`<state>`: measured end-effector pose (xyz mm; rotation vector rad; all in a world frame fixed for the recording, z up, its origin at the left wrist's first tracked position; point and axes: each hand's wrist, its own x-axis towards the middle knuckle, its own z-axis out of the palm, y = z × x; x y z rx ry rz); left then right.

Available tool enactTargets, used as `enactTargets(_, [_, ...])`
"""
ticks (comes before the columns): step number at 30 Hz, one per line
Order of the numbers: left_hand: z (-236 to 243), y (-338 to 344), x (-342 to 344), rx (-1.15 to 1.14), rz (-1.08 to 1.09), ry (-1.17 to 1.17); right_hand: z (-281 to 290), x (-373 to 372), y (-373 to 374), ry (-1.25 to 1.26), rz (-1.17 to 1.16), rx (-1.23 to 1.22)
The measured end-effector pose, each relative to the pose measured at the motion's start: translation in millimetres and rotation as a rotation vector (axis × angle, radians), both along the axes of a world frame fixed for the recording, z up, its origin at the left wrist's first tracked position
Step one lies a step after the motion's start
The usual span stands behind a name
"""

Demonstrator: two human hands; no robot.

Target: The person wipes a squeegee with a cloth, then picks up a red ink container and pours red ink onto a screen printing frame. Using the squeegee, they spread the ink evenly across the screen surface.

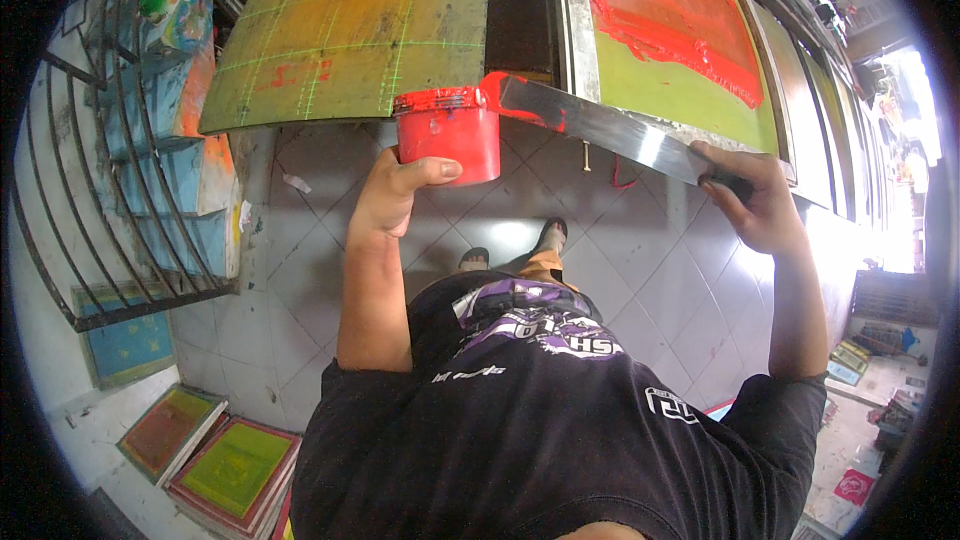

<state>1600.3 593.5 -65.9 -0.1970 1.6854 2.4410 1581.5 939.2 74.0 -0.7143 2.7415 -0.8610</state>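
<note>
My left hand (pixel 388 198) grips a red tub (pixel 455 140) from its left side and below, the thumb across its front. Thick red ink coats the tub's rim. In my right hand (pixel 755 190) is the dark handle of a long, flat ink spatula (pixel 625 135). Its metal blade points left, and the red-smeared tip reaches the tub's right rim. Beyond the blade lies a printing screen (pixel 670 95) with wet red ink spread over its mesh. The tub's inside is hidden from this angle.
A stained yellow-green board (pixel 350 30) with grid lines lies at the far left. Black metal railings (pixel 150 315) curve along the left side. Several framed screens (pixel 230 470) are stacked on the floor at lower left. More frames (pixel 800 90) stretch along the right. Grey tiles (pixel 640 250) cover the floor.
</note>
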Motion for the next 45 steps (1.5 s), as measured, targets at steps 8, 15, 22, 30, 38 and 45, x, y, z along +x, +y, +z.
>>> enactTargets(8, [-2.3, 0.5, 2.8, 0.010, -0.049, 0.000, 1.1, -1.9, -1.0, 0.023, 0.080, -0.028])
enactTargets(15, [-3.1, 4.4, 4.9, 0.053, 0.037, 0.078, -3.7, -8.2, 10.6, -0.289, -0.064, -0.228])
enactTargets(22, [-30.1, 7.2, -7.1, -0.619, 0.510, 0.573, 5.7, -4.1, 7.6, -0.237, -0.110, -0.206])
enactTargets(30, [-41.2, 12.6, -26.6, -0.941, 0.730, 0.736, 5.5, -7.6, -3.7, 0.376, 0.105, 0.088])
enactTargets(38, [-43.2, 15.3, -27.6, -0.994, 0.755, 0.740, 14.3, -2.9, -26.5, 0.800, 0.099, 0.420])
enactTargets(45, [-44.3, 14.5, -29.5, -0.974, 0.775, 0.760, 34.7, 7.3, -40.2, 0.795, 0.135, 0.589])
